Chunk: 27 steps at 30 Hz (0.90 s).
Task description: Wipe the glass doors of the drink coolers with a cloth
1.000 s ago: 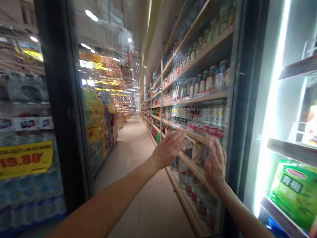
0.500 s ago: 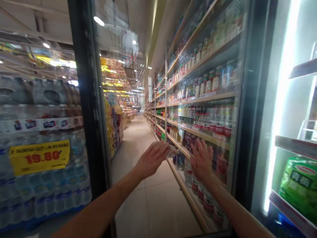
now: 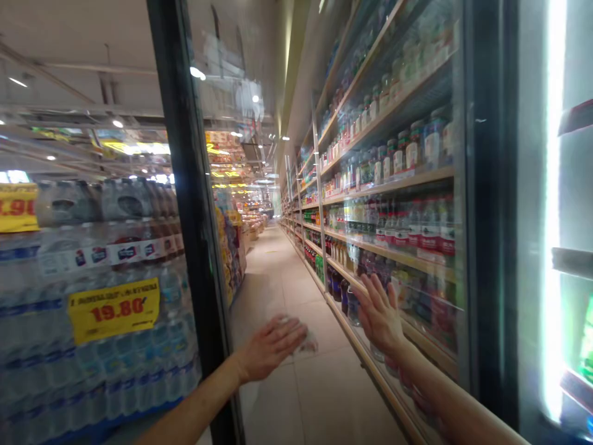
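A glass cooler door (image 3: 259, 247) with a dark frame stands swung out before me. My left hand (image 3: 271, 347) is low at the pane, palm towards it, fingers together over a pale crumpled cloth (image 3: 309, 342). Only the cloth's edge shows past the fingertips, so whether it is cloth or tissue I cannot tell. Higher and to the right, my right hand (image 3: 380, 312) lies against the glass with its fingers stretched and holds nothing. Rows of bottles (image 3: 407, 154) appear in or through the glass behind it.
Stacked packs of water bottles (image 3: 115, 334) stand at the left, with a yellow price sign (image 3: 114, 310) on them. An aisle floor (image 3: 273, 278) runs away in the middle. At the right are a bright light strip (image 3: 553, 216) and the ends of cooler shelves (image 3: 574, 262).
My left hand has moved down the glass with the pale cloth. My right hand stays near the same spot on the pane. The view has shifted slightly to the left.
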{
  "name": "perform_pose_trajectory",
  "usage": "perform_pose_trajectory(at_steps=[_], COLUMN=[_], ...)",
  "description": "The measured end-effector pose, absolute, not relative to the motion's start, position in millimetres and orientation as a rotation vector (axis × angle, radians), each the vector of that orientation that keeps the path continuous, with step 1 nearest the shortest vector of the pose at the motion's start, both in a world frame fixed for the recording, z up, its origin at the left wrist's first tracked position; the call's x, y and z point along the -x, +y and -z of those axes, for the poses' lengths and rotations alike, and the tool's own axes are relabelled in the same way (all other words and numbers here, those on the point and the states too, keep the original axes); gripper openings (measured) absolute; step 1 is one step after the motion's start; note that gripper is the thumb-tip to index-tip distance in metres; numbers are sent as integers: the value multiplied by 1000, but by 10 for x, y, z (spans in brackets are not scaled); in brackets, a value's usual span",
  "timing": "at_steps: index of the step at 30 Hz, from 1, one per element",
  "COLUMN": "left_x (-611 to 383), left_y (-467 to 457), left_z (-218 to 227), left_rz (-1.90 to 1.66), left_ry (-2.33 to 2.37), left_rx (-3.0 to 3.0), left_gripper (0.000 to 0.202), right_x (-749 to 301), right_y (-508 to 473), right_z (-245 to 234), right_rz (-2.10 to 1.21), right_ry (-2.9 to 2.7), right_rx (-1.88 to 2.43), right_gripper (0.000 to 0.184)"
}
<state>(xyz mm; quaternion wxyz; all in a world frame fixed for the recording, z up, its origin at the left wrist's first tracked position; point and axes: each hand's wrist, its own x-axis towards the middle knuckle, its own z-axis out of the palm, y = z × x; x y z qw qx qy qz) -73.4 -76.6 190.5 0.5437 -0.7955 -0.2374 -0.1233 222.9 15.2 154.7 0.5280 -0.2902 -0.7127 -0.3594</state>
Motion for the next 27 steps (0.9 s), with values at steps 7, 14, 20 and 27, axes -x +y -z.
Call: perform_pose_trajectory(at_steps=[7,14,20,27], left_x=[1040,753,367,144], left_y=[-781,-686,-488,-419], left_z=[-2066,-2047,-2477,-2680], left_rz=[791,402,774,505], left_ry=[-994,-567,-872,-614], left_rx=[1443,1843,1544,1747], left_gripper=[62,44,52,43], right_x=[-2246,-2311,-2571,-2934], right_y=[173,144,270,406], right_z=[-1549,-1594,-1864,-1842], right_rz=[870,872,851,942], right_ry=[-1698,-1747,-1540,-1635], right_rx=[690,676,799,795], right_gripper=[54,54,59,57])
